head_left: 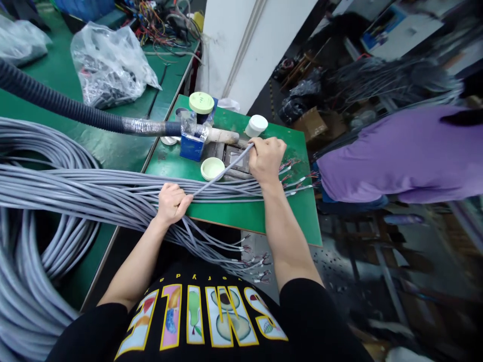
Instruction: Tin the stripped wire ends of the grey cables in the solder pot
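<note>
A single grey cable [222, 173] runs slanting between my two hands, above a thick bundle of grey cables [113, 188]. My left hand [172, 203] is closed round its lower left part, over the bundle. Higher up on the right, my right hand [266, 158] grips the cable near its upper end, with the fingers curled and the tip hidden. Stripped cable ends with coloured wires [302, 178] lie past my right wrist. More cable ends [245, 246] hang in front of my body. An open round pale green tub [212, 169] stands just behind the held cable.
A ribbed black hose [75, 105] ends in a nozzle by a blue box [191, 146]. Near it are a white tub [256, 125] and a pale green lid [201, 102]. Large cable coils [26, 281] fill the left. A person in purple [400, 156] is at the right.
</note>
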`<move>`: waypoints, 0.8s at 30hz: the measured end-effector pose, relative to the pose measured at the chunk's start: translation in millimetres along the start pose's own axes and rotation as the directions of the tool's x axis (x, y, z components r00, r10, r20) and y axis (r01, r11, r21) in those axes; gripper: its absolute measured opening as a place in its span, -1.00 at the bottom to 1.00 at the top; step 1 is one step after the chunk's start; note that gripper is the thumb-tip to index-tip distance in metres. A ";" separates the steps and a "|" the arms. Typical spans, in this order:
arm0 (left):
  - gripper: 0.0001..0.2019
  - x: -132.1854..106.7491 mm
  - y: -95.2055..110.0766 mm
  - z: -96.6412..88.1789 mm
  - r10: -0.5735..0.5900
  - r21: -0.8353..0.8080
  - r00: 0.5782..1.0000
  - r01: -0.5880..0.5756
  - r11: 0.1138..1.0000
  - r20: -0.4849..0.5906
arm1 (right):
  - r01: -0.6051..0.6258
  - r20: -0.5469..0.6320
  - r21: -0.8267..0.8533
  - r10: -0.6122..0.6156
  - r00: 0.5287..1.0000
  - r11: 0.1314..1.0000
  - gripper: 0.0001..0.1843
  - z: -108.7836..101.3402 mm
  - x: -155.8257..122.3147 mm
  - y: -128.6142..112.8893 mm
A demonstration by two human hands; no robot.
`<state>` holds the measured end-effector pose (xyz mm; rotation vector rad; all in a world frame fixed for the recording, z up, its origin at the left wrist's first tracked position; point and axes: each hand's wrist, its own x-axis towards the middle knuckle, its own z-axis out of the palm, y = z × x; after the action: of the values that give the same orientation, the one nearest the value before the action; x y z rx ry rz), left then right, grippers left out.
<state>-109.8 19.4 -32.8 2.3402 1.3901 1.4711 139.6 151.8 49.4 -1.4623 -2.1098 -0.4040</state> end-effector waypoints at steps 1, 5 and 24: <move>-0.56 0.8 -0.4 0.3 -0.001 -0.009 1.000 0.000 1.000 -0.019 | -0.029 0.005 -0.022 0.029 1.000 0.999 -0.76 2.5 0.2 4.5; -0.57 4.2 -1.1 1.2 -0.003 -0.047 0.998 0.000 0.999 -0.065 | -0.115 0.044 -0.069 0.118 0.992 0.991 -0.74 14.0 1.9 16.2; -0.57 7.7 0.4 2.2 -0.019 -0.026 0.999 0.017 1.000 -0.043 | -0.160 0.113 -0.026 0.162 0.980 0.987 -0.75 43.6 3.9 22.8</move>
<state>-106.8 25.4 -28.5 2.2879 1.3895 1.5344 148.6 186.0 15.0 -1.6884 -2.0596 -0.2824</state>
